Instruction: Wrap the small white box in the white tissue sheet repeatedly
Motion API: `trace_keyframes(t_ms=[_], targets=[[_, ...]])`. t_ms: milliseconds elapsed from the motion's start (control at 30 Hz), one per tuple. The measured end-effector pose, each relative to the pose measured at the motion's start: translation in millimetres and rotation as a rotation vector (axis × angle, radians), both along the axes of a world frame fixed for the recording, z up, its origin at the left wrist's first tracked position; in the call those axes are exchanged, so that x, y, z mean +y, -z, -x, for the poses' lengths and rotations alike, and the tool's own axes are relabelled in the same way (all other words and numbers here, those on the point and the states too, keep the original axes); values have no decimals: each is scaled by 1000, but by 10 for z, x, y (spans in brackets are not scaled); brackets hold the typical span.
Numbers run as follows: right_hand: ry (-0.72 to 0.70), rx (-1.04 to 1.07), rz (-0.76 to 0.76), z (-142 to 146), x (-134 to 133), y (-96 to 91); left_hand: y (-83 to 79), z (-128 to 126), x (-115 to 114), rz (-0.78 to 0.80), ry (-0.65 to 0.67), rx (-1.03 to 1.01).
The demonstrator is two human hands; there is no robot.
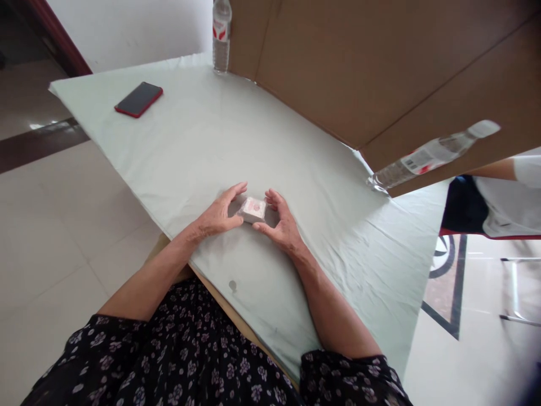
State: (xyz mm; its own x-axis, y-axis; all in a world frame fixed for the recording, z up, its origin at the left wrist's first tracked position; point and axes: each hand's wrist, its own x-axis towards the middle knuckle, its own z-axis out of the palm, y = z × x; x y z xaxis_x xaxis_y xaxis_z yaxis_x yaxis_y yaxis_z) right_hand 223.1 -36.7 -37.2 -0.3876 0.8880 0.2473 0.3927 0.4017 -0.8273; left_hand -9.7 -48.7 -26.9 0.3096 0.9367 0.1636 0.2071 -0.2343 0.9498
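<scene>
A small white block with reddish print, in clear wrapping [254, 209], lies on the pale green tablecloth [177, 135] near the table's front edge. My left hand [218, 214] curves around its left side, thumb and fingers apart, with the thumb tip at the wrapping. On the right side, my right hand [282, 223] is likewise cupped and open, its thumb tip close to the block's front corner. Neither hand is closed around the block. I cannot tell from the wrapping what is inside.
A dark phone with a red edge [139, 100] lies at the far left. One water bottle [221, 39] stands at the back; another [426, 158] leans beside the brown cardboard panel [321, 67]. Another person's arm [494, 169] shows at the right.
</scene>
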Motion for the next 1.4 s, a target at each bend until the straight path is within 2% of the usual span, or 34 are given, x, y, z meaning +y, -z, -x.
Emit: trace_keyframes(t_ms=[200,533,767,967,1100,1300,1400], targets=[[-4,-16,-13,6,15,56,-1,-51,-18,-11,-31,86],[64,-22,-40,90,-14,67,-4,-98,-7,-94,-119,160],[14,-132,-190,102,-5,70,45,-72,24,-130,-115,196],[15,-195,-246,112,-27,38,64,-83,32,-157,-104,200],[41,-135,-237,107,-57,12,69,-82,26,-190,-95,159],[110,142,-36,18,-19,20,83,-37,19,-169,-139,92],[162,187,-45,-17,-7,37,89,-31,16,-149,-145,101]])
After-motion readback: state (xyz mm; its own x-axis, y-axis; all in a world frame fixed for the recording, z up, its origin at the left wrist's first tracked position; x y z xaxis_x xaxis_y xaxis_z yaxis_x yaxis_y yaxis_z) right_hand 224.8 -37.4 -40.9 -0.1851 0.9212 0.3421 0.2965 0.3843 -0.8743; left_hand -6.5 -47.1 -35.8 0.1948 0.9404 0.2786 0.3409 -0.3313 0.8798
